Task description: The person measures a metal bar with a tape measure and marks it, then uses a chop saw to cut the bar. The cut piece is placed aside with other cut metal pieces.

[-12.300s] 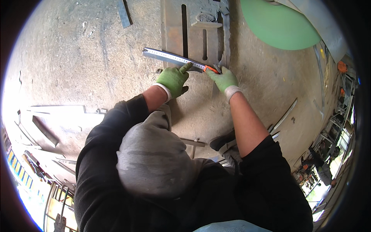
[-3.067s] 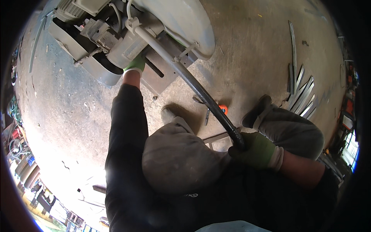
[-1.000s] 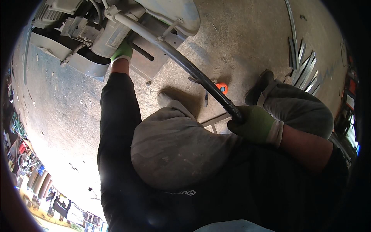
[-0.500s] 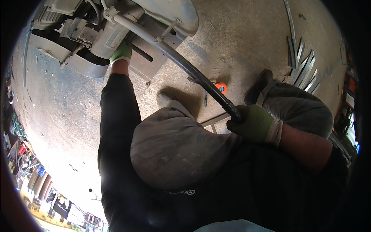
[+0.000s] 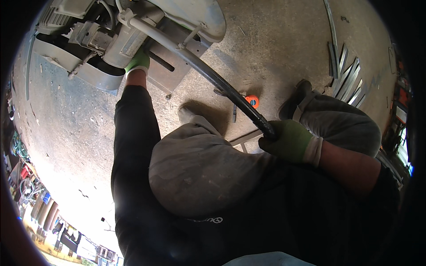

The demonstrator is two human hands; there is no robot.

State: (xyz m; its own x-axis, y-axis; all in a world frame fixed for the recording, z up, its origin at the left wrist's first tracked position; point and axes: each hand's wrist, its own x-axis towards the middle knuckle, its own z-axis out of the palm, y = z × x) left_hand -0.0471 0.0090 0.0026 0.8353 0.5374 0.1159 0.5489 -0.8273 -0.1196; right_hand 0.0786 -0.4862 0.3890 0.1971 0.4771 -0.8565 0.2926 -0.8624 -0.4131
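My right hand (image 5: 290, 141), in a green glove with a white cuff, is wrapped round the lower end of a long lever (image 5: 208, 73). Bare grey near the machine and black toward my hand, the lever runs up to a grey metal cutting machine (image 5: 126, 46). At the upper left my left hand (image 5: 139, 62), gloved alike, reaches in beside the machine's cylindrical housing. Its fingers are hidden behind the housing, so what they touch cannot be seen. A slotted metal base plate (image 5: 171, 73) lies right of that hand, under the lever.
An orange tape measure (image 5: 252, 101) and a dark pen-like tool (image 5: 234, 113) lie on the concrete floor between my feet. Several metal strips (image 5: 348, 82) are piled at the right. A metal frame (image 5: 244, 141) shows below the lever. Clutter lines the left edge.
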